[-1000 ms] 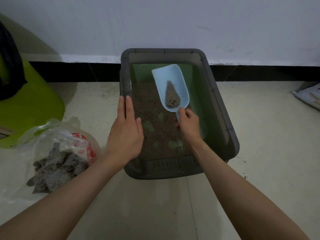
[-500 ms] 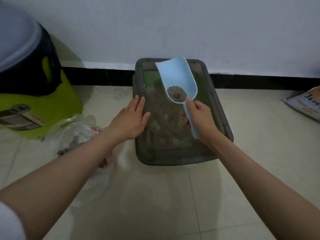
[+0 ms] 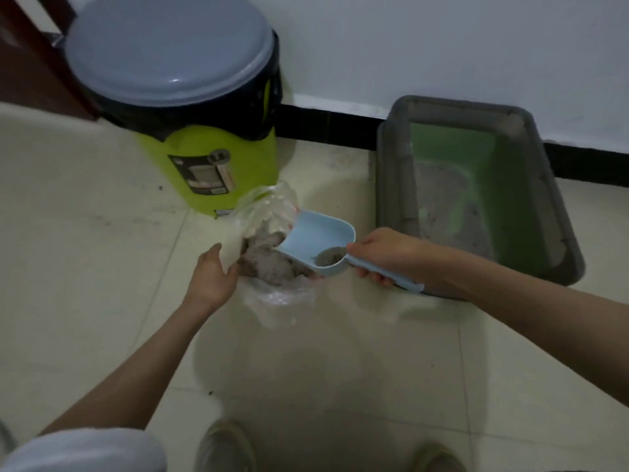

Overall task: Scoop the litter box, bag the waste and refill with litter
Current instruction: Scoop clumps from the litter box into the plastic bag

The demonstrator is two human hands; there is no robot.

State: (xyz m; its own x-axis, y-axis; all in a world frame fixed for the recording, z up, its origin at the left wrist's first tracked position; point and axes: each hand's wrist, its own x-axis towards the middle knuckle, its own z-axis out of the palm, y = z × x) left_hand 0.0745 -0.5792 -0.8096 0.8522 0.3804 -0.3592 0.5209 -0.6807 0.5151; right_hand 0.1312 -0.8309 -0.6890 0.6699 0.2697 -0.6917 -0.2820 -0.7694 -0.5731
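Scoop [image 3: 318, 241] moved from box to bag [image 3: 272, 291]; left hand [image 3: 212, 277] grips it.

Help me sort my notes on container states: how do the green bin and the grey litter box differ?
The green bin stands tall and round with a grey lid shut on top; the litter box is low, rectangular and open. The bin is bright green with a dark band; the litter box is dull grey with a green inside. The litter box shows a thin layer of litter; what the bin holds is hidden. Both sit on the tiled floor by the wall.
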